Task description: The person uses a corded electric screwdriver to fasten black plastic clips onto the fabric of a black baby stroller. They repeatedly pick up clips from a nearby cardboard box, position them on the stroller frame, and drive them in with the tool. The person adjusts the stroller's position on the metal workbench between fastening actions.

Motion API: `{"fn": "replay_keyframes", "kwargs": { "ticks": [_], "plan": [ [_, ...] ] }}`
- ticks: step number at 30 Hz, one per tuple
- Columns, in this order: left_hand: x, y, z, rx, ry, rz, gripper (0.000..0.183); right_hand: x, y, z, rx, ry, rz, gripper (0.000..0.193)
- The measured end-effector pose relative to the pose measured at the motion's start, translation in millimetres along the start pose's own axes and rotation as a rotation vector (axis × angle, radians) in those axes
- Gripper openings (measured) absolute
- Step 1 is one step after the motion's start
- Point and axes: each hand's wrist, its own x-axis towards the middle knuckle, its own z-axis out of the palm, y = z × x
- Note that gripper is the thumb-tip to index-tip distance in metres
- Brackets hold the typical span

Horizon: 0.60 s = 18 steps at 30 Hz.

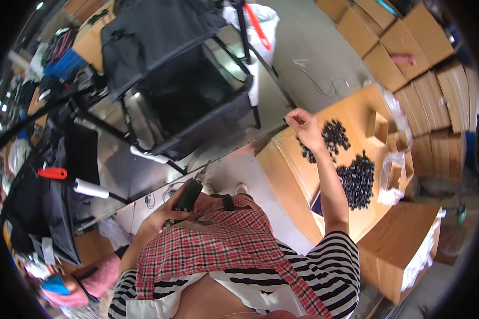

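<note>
My left hand (167, 213) is wrapped round the green power driver (188, 194), held against my checked apron (213, 228) with its bit (203, 173) pointing up and away from me. A firm grip serves best here, the wrist straight and the bit clear of cloth, both the apron's and the black fabric (149, 45) on the tubular frame ahead. My right hand (306, 126) is over the cardboard-covered tabletop (285, 162), beside the smaller pile of black pieces (334, 134); its fingers curl in toward the thumb, though I cannot tell whether they pinch anything. The larger pile (356, 183) lies nearer me, under my forearm's right side. With pieces this small, I judge a light fingertip pinch better than a fistful, with my sleeve well clear so nothing scatters.
</note>
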Motion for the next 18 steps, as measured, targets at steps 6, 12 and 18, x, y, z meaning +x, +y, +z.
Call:
{"fn": "replay_keyframes", "kwargs": {
  "ticks": [6, 12, 18],
  "plan": [
    [-38, 95, 38, 0.021, -0.201, 0.342, 0.121, 1, -160, 101, 0.797, -0.753, -0.083, 0.012],
    [-85, 89, 19, -0.02, -0.14, 0.545, 0.121, 13, -212, 175, 0.931, -1.125, 0.023, 0.012],
    [-103, 68, -18, -0.079, -0.128, 0.656, 0.122, 17, -240, 223, 0.788, -1.192, 0.026, 0.011]
  ]
}}
